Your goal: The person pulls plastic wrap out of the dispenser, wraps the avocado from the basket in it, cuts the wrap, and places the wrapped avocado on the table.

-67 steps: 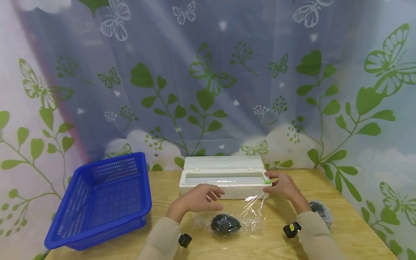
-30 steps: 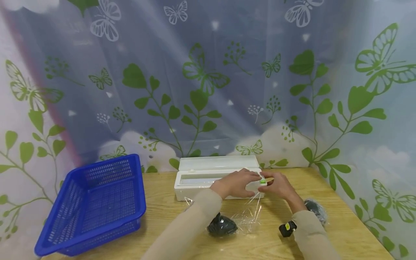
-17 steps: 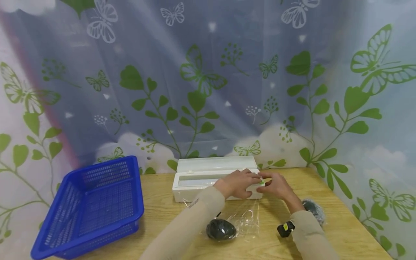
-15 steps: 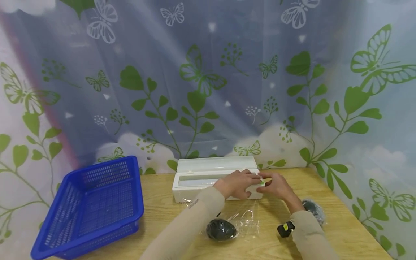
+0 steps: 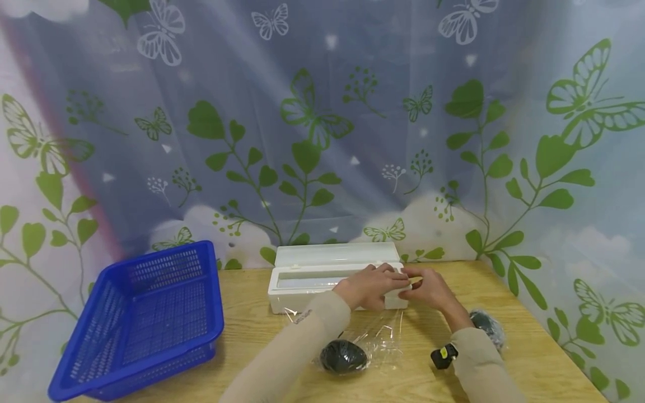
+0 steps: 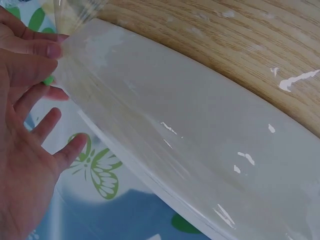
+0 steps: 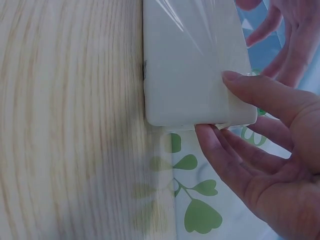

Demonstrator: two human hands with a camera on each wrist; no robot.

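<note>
A white cling film dispenser (image 5: 289,303) stands at the back of the table with its lid (image 5: 337,254) raised. My right hand (image 5: 430,287) grips its right end, thumb on the front and fingers round the end, seen in the right wrist view. My left hand (image 5: 370,284) reaches over that same end, its fingers extended at the green slider (image 6: 48,80), which they mostly cover. Clear film (image 5: 387,337) hangs down the dispenser's front onto the table. On the film, below my left forearm, lies a dark, egg-shaped fruit (image 5: 344,357) resembling an avocado.
A blue perforated basket (image 5: 214,313) stands on the left of the wooden table (image 5: 242,347). Beside my right forearm lies a second dark item (image 5: 487,327) wrapped in film. A patterned curtain (image 5: 322,190) hangs close behind the dispenser.
My left hand has moved from above the dark fruit rightward to the dispenser's right end, beside my right hand. The right hand keeps its place there. Little differs over the last half second.
</note>
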